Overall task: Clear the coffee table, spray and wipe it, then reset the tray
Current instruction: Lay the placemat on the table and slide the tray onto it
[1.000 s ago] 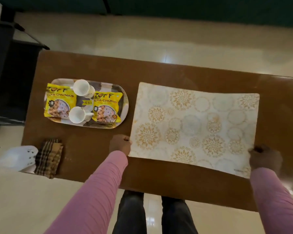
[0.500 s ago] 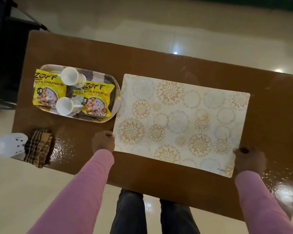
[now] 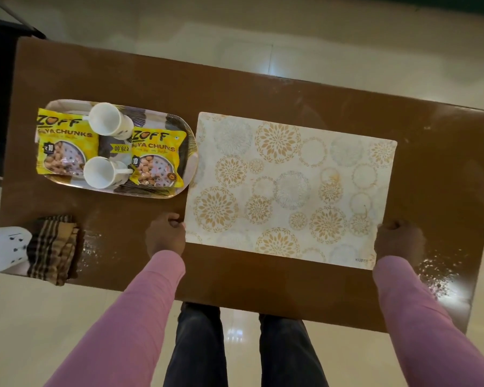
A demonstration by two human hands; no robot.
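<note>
Left packet [image 3: 67,143], right packet [image 3: 158,160] — ZOFF SOYA CHUNKS, 10; placemat [image 3: 291,185] — KUBER.

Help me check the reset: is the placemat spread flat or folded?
Spread flat: the placemat lies open on the table, left hand and right hand holding its near corners.

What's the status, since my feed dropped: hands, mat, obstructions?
Left hand and right hand grip near corners of placemat. Placemat flat on table. Tray close beside its left edge.

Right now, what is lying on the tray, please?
The tray holds a far white cup, a near white cup, a left yellow packet and a right yellow packet of soya chunks. Whatever lies under the packets is covered, so I cannot see it.
</note>
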